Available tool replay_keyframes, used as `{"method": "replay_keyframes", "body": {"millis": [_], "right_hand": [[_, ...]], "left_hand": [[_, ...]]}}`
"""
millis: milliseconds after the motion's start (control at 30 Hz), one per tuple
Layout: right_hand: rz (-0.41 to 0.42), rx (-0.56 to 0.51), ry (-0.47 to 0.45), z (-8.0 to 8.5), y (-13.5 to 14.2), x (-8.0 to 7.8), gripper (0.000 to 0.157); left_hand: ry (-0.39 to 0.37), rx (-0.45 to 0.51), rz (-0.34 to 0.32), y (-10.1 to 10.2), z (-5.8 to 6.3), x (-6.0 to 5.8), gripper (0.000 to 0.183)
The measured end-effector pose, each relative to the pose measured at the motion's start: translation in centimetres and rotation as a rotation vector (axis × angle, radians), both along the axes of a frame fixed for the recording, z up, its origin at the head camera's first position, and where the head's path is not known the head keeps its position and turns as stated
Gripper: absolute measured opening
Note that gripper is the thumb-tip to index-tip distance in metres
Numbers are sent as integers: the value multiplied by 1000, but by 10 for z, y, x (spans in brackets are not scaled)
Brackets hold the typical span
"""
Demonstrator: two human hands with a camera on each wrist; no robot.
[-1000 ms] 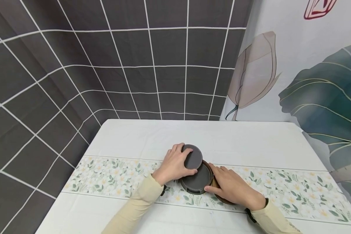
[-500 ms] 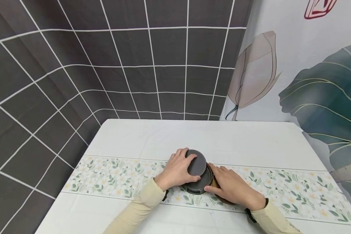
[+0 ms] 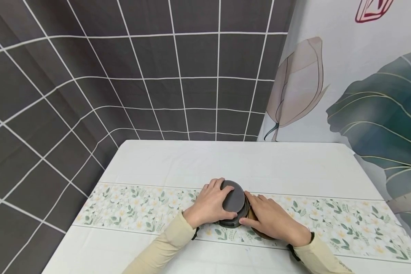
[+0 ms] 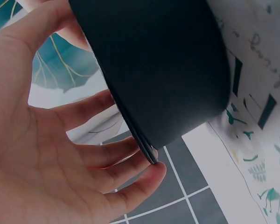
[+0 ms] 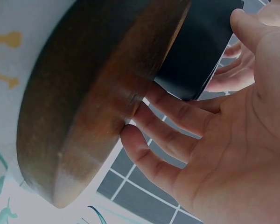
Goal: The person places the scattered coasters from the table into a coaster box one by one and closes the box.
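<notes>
My left hand [image 3: 210, 203] grips a thin, round, dark grey coaster [image 3: 233, 198] by its edge, thumb near and fingers far. The coaster lies over a black round coaster holder [image 3: 228, 223], covering most of its top. In the left wrist view the holder's smooth dark side [image 4: 163, 70] shows, with the thin coaster edge at the fingertips. My right hand [image 3: 272, 219] holds the holder from the right, thumb at its near rim. Under that hand is a brown wooden round piece [image 3: 263, 234], its thick rounded edge [image 5: 98, 102] touched by the fingers in the right wrist view.
A white table [image 3: 164, 160] carries a floral band [image 3: 123, 207] across its middle. Behind it hangs a dark cloth with white grid lines [image 3: 198, 91]. A curtain with large leaf prints [image 3: 380, 106] hangs at the right.
My left hand has brought the coaster toward me and slightly right, so it covers more of the holder. The right hand has stayed in place.
</notes>
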State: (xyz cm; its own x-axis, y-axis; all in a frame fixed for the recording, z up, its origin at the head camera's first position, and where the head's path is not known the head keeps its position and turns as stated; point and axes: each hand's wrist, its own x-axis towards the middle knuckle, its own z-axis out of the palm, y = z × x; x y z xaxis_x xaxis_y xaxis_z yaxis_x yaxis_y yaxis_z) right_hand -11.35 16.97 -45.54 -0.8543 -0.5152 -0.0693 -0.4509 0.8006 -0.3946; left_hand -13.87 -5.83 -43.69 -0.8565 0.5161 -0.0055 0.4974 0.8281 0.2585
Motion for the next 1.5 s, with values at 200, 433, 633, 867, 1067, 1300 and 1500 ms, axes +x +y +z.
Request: {"method": "replay_keyframes", "body": {"millis": [200,433,633,867,1067,1300,1500], "right_hand": [[3,-2,18,-1,0,0,94],[4,-4,13,-1,0,-1,95],[3,-6,6,-1,0,0,96],[-5,1,4,0,-1,-1,97],[-3,0,4,0,-1,0,98],[-3,-3,4,-1,0,0,97],[-11,2,0,-2,0,0,98]], "left_hand": [[1,5,-15,0,0,3,74],[-13,0,-33,0,0,4,75],[-56,6,-42,-1,1,4,76],[-85,14,-58,-3,2,3,76],[-88,13,-67,-3,1,2,77],[-98,1,-68,-3,3,3,77],[-101,-7,-77,-3,4,5,78]]}}
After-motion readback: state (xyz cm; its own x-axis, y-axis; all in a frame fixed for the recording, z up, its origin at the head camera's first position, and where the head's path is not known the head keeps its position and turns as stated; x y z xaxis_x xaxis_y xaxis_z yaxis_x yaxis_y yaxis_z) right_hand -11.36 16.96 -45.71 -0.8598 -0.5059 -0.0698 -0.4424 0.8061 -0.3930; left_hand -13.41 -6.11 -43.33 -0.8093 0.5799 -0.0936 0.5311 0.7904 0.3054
